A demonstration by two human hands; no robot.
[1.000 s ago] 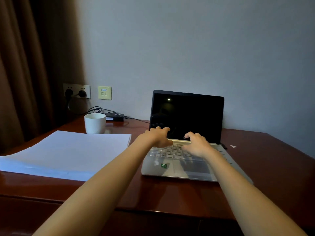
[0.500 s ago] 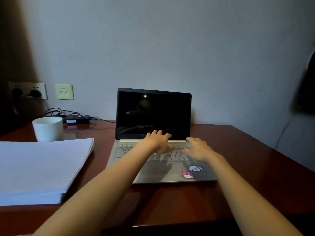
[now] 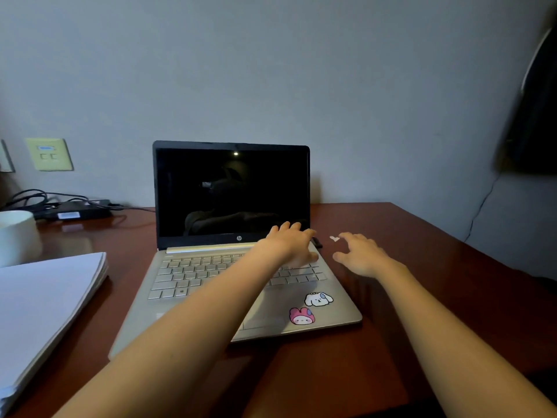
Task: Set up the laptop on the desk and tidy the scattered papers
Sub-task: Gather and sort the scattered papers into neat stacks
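Since half a second ago the right hand [image 3: 361, 254] has left the keyboard and gone out to the right, past the edge of the silver laptop with the black screen [image 3: 232, 191]. The left hand [image 3: 289, 245] has slid to the upper right corner of the keys. The right hand is now over the dark red-brown wooden desk [image 3: 437, 312], just beside the laptop, with fingers spread, thumb held apart, and nothing in it; I cannot tell if it touches the wood. The left hand lies flat on the keys near the hinge, fingers straight and close together. The laptop stands open in the middle of the desk, its screen dark, so I judge that the setting-up step is in hand and not finished. The thick stack of white paper sheets [image 3: 45, 297] lies at the left, apart from the laptop, and looks already gathered. The next move probably concerns the small dark plug [image 3: 316, 242] at the right side of the laptop or the tiny white scrap [image 3: 334, 238] just in front of the right fingers. Either one calls for a fine pinch, and the scrap is light and flat, so it may slip. Around there are a white round mug [image 3: 18, 236] at the far left, a black power adapter with cables [image 3: 75, 211] behind it, and a pale green wall plate [image 3: 49, 153] above. Nothing stands between the right hand and the scrap.
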